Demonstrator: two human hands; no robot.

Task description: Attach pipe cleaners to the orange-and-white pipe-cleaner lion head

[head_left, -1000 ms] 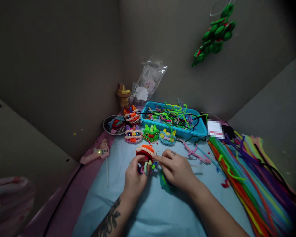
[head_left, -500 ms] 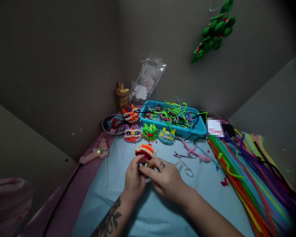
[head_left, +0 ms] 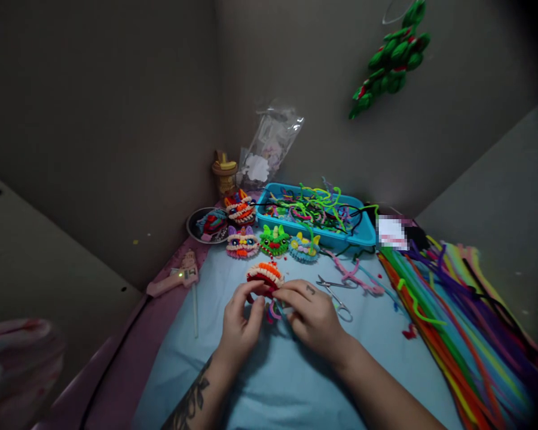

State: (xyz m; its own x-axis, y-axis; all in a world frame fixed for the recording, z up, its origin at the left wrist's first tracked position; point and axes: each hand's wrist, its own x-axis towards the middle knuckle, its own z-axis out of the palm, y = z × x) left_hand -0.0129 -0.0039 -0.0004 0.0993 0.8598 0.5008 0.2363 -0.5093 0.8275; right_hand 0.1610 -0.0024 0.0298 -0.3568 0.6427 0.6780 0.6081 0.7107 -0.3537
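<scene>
Near the middle of the blue sheet (head_left: 197, 388), both hands work on a fuzzy pipe-cleaner lion head (head_left: 265, 275) in orange, cream and red. My left hand (head_left: 242, 319) curls round its left side, the fingertips against the red part and the thumb lower. Pinched at its right side is my right hand (head_left: 311, 316); its fingertips partly hide what they grip. Below the head, between the hands, small purple and blue pipe-cleaner loops (head_left: 274, 310) show. Just behind stand a pink-and-purple head (head_left: 242, 243), a green head (head_left: 274, 242) and a light-blue head (head_left: 303, 248).
Scissors (head_left: 336, 292) lie right of the hands, a glue gun (head_left: 174, 280) on the left. Behind are a blue tray (head_left: 341, 242) of pipe-cleaner scraps, a metal bowl (head_left: 192, 230) and an orange head (head_left: 241, 209). Bundled pipe cleaners (head_left: 452, 322) cover the right side.
My left thumb has moved apart from the right hand, opening a gap between the hands. Purple and blue loops now show below the lion head. My right hand has shifted slightly right.
</scene>
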